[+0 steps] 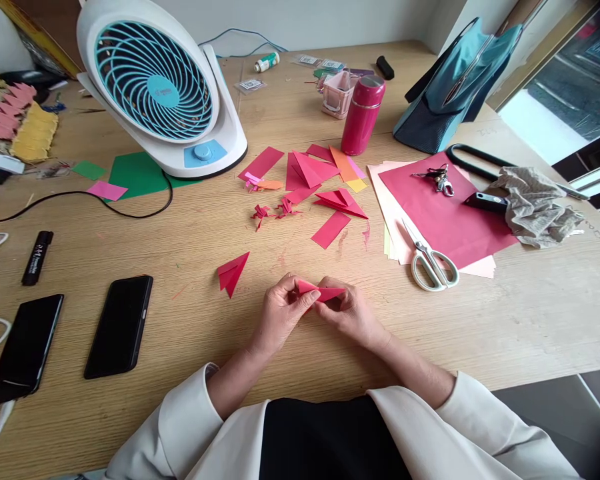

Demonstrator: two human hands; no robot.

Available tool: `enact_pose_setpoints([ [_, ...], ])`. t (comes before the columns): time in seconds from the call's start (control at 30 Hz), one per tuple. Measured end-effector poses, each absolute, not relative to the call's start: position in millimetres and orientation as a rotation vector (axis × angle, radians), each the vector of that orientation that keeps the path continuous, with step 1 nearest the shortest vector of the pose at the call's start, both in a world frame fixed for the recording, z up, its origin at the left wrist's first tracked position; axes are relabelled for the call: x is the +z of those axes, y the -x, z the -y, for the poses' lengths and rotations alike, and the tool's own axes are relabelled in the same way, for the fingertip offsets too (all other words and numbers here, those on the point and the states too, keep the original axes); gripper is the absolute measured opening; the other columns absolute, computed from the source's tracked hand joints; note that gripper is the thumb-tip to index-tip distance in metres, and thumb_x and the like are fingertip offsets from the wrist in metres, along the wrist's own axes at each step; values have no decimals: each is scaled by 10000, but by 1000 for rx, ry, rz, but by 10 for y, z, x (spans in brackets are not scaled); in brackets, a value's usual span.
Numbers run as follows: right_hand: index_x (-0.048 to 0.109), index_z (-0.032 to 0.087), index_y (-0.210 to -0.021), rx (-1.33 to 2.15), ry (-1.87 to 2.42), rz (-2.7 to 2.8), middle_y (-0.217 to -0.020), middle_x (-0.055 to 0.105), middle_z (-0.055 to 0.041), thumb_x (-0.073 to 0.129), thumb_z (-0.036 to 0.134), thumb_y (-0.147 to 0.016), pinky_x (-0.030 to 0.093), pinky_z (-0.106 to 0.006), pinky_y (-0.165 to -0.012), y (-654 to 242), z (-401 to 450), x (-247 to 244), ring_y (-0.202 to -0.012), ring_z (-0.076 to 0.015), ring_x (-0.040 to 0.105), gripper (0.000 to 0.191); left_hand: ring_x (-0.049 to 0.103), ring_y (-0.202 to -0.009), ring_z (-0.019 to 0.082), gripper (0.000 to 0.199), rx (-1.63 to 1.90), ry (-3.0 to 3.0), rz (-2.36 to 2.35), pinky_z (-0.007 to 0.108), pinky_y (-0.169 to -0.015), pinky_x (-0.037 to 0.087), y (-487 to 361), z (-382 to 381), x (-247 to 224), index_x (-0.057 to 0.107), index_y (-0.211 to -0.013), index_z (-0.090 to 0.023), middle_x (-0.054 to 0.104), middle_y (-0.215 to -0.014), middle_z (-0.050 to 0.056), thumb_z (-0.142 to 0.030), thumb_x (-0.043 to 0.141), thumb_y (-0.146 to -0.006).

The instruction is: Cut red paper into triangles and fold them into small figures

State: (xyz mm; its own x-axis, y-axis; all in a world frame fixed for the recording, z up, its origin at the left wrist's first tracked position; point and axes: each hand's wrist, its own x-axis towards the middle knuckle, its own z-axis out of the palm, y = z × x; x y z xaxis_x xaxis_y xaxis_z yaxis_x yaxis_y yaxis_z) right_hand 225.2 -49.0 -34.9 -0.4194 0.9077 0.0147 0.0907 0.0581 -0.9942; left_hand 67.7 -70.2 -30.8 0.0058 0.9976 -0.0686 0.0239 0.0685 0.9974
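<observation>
Between both hands is a small piece of folded red paper (333,293), held just above the near part of the table. My left hand (286,310) pinches its left side, thumb lying across the front. On the other side, my right hand (351,312) grips the right part with closed fingers. Left of the hands lies a folded red paper triangle (234,272). Farther back sit small red folded figures (286,208), a red paper strip (330,230) and a larger folded red piece (343,201). The fingers partly hide the held paper.
White-handled scissors (433,263) lie on stacked red paper (445,213) at the right, near keys (443,179) and a crumpled cloth (543,207). A pink flask (363,115) and a fan (160,93) stand behind. Phones (119,327) and a black marker (37,258) lie left.
</observation>
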Motion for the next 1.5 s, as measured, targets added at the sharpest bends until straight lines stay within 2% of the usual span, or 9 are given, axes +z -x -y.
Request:
enact_pose_setpoints([
  [0.17, 650, 180, -759, 1353, 997, 1731, -781, 617, -13, 670, 285, -882, 439, -266, -670, -2241, 516, -354, -716, -139, 578, 163, 509, -677, 122, 182, 1152, -1307, -1309, 252, -645, 420, -638, 703, -316, 620, -753, -176, 557, -750, -1, -315, 678, -856],
  [0.33, 623, 178, -695, 1334, 989, 1704, -718, 590, -5, 662, 342, -900, 425, -262, -628, -2230, 524, -370, -654, -127, 555, 265, 542, -690, 125, 173, 1141, -1283, -1276, 249, -635, 437, -661, 717, -316, 637, -800, -168, 585, -778, 10, -322, 655, -877],
  [0.57, 654, 181, -707, 1326, 948, 1742, -721, 611, -25, 649, 447, -903, 443, -284, -653, -2244, 508, -349, -675, -148, 583, 330, 517, -632, 102, 209, 1181, -1178, -1237, 230, -604, 430, -673, 725, -270, 588, -732, -171, 537, -697, -19, -306, 639, -883],
  [0.73, 625, 181, -681, 1294, 961, 1730, -686, 575, -6, 677, 439, -885, 417, -269, -601, -2252, 508, -352, -626, -129, 544, 333, 536, -638, 109, 166, 1094, -1251, -1267, 242, -606, 442, -654, 709, -232, 629, -779, -165, 583, -753, -1, -302, 662, -866],
  [1.0, 688, 181, -707, 1360, 951, 1712, -714, 612, -25, 662, 468, -889, 439, -281, -631, -2256, 516, -372, -665, -145, 584, 341, 595, -593, 120, 194, 1097, -1154, -1246, 248, -597, 487, -641, 713, -252, 625, -762, -169, 613, -691, -10, -329, 671, -862],
  [1.23, 704, 172, -718, 1381, 968, 1728, -717, 611, -23, 677, 452, -883, 429, -273, -613, -2270, 522, -360, -649, -137, 579, 326, 577, -606, 112, 199, 1072, -1148, -1287, 222, -601, 454, -612, 695, -216, 659, -727, -165, 630, -656, -12, -326, 695, -837],
  [1.5, 693, 181, -722, 1377, 961, 1726, -718, 626, -28, 669, 463, -883, 451, -286, -636, -2278, 518, -370, -665, -152, 594, 326, 601, -686, 140, 224, 1049, -1142, -1286, 250, -688, 469, -590, 688, -176, 685, -717, -155, 650, -692, 14, -332, 675, -853],
])
